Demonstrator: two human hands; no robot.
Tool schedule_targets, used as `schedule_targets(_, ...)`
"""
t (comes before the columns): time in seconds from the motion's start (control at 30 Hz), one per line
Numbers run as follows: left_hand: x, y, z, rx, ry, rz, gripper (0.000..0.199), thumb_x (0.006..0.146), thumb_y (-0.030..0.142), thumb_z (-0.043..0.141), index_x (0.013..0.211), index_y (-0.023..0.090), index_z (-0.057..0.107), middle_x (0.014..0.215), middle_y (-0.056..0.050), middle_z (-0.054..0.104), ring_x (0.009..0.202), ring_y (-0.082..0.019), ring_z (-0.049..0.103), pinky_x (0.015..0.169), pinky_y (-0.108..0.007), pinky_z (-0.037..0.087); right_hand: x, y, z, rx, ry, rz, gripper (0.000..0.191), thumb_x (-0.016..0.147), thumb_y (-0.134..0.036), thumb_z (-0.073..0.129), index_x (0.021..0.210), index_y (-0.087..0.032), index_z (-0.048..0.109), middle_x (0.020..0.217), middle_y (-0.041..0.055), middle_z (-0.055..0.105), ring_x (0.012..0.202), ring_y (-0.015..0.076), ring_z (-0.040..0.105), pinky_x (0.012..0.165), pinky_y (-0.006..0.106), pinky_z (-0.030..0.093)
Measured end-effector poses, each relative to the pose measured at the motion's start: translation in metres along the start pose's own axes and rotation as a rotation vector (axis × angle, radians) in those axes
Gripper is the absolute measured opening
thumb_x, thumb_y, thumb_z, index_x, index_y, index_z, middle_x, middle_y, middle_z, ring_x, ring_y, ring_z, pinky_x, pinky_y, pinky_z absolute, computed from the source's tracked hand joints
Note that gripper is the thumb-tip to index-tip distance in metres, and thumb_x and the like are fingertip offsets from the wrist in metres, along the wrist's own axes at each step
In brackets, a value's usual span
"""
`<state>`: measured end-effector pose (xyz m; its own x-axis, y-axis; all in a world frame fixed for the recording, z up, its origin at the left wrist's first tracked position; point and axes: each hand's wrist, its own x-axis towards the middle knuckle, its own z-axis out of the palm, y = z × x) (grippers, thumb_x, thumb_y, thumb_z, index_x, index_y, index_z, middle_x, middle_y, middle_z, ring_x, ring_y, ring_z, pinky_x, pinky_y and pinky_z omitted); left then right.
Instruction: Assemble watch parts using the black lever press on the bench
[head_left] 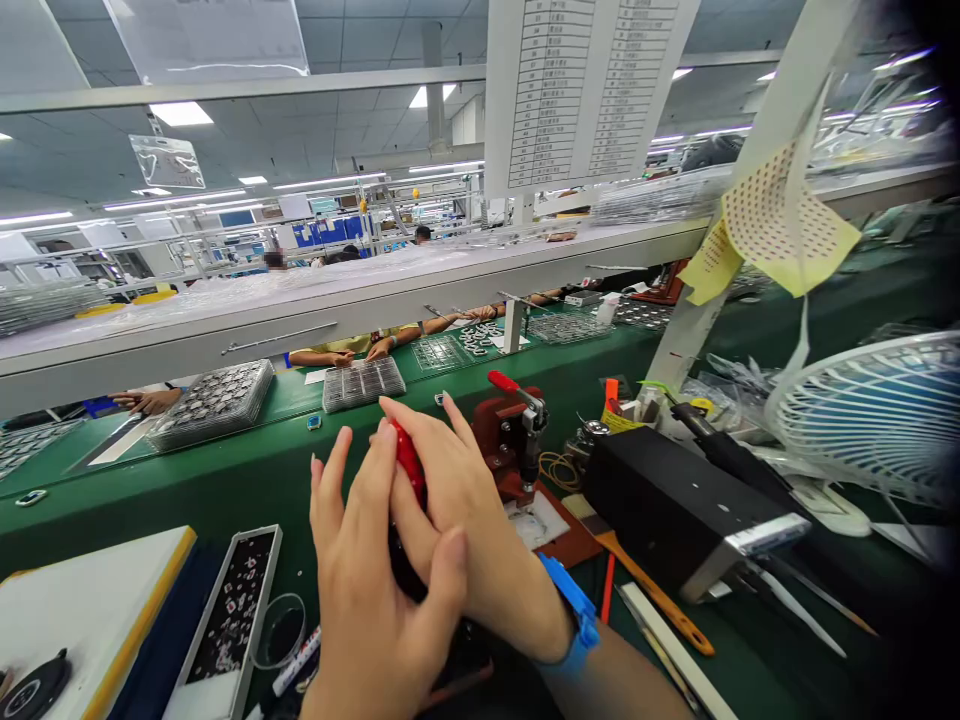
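Note:
Both my hands meet in the middle of the view, over the green bench. My left hand (375, 570) is upright with its fingers raised, its fingertips against the other hand. My right hand (465, 520), with a blue band at the wrist, reaches across from the right, its fingers bent over a red object (407, 460). Only part of that red object shows between the hands; the rest is hidden. Behind my right hand stands a dark red clamp press (517, 430) with a red-tipped lever.
A narrow tray (273, 560) of small parts and a round clear dish (281, 632) lie at the left. A black box (660, 500), a brush (652, 580) and a fan (877, 420) are at the right. Other people's hands work beyond the shelf (375, 290).

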<state>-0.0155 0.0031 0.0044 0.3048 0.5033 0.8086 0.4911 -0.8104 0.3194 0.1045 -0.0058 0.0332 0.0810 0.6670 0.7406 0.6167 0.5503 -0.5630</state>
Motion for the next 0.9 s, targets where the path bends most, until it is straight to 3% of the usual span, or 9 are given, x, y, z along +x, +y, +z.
schedule_targets(0.07,0.001,-0.005,0.003,-0.007,-0.059,-0.052,0.066,0.105,0.047,0.054,0.163,0.024,0.033,0.165,-0.011,0.045,0.161,-0.036,0.024,0.131,-0.067,0.019,0.006,0.005,-0.001,-0.056,-0.055,0.067,0.045,0.102,-0.022,0.050,0.147,-0.019,0.056,0.142,0.0079,0.067,0.135,0.0223,0.062,0.137,0.056,0.017)
schedule_targets(0.2,0.001,-0.006,0.005,0.009,-0.128,-0.103,0.068,0.105,0.053,0.054,0.163,0.026,0.031,0.167,-0.013,0.041,0.163,-0.037,0.020,0.130,-0.070,0.020,0.012,0.011,-0.004,-0.096,-0.167,0.177,0.048,0.101,-0.028,0.052,0.147,-0.017,0.058,0.124,0.0086,0.076,0.117,0.0233,0.071,0.130,0.053,0.032)
schedule_targets(0.27,0.000,-0.007,0.005,0.023,-0.140,-0.105,0.067,0.105,0.053,0.054,0.162,0.026,0.031,0.167,-0.014,0.041,0.163,-0.037,0.021,0.129,-0.071,0.022,0.014,0.015,-0.005,-0.120,-0.198,0.202,0.046,0.101,-0.029,0.052,0.145,-0.018,0.060,0.118,0.0086,0.078,0.112,0.0243,0.073,0.129,0.054,0.033)
schedule_targets(0.37,-0.001,-0.015,0.008,0.077,-0.144,-0.102,0.063,0.103,0.056,0.057,0.157,0.027,0.039,0.165,-0.013,0.044,0.162,-0.039,0.022,0.128,-0.076,0.020,0.018,0.024,-0.007,-0.112,-0.278,0.209,0.033,0.099,-0.028,0.052,0.126,-0.024,0.071,0.116,0.0054,0.078,0.114,0.0252,0.072,0.130,0.058,0.029)
schedule_targets(0.5,-0.002,-0.026,0.015,0.058,-0.189,-0.122,0.063,0.103,0.057,0.058,0.155,0.027,0.039,0.157,-0.014,0.053,0.155,-0.037,0.039,0.127,-0.076,0.023,0.023,0.034,-0.007,-0.049,-0.353,0.272,0.022,0.095,-0.025,0.056,0.105,-0.027,0.075,0.097,-0.0008,0.079,0.103,0.0233,0.074,0.127,0.057,0.034)
schedule_targets(0.63,-0.001,-0.024,0.016,0.010,-0.167,-0.121,0.067,0.102,0.056,0.059,0.157,0.025,0.036,0.158,-0.017,0.052,0.150,-0.036,0.047,0.127,-0.073,0.027,0.024,0.031,-0.007,-0.005,-0.300,0.248,0.021,0.094,-0.022,0.057,0.100,-0.027,0.076,0.099,-0.0010,0.079,0.101,0.0223,0.074,0.122,0.051,0.043)
schedule_targets(0.8,0.000,-0.010,0.007,-0.071,-0.054,-0.022,0.074,0.100,0.055,0.063,0.161,0.024,0.034,0.161,-0.017,0.047,0.150,-0.036,0.046,0.129,-0.066,0.029,0.014,0.017,-0.009,0.161,-0.119,0.173,0.041,0.095,-0.025,0.060,0.136,-0.023,0.068,0.127,0.0048,0.075,0.113,0.0227,0.072,0.107,0.041,0.056)
schedule_targets(0.9,-0.001,-0.002,0.002,-0.100,0.049,0.067,0.076,0.099,0.054,0.065,0.161,0.022,0.035,0.163,-0.018,0.044,0.152,-0.037,0.043,0.129,-0.062,0.031,0.005,0.008,-0.011,0.249,-0.020,0.064,0.045,0.097,-0.026,0.061,0.142,-0.023,0.064,0.132,0.0034,0.074,0.117,0.0203,0.071,0.106,0.037,0.057)
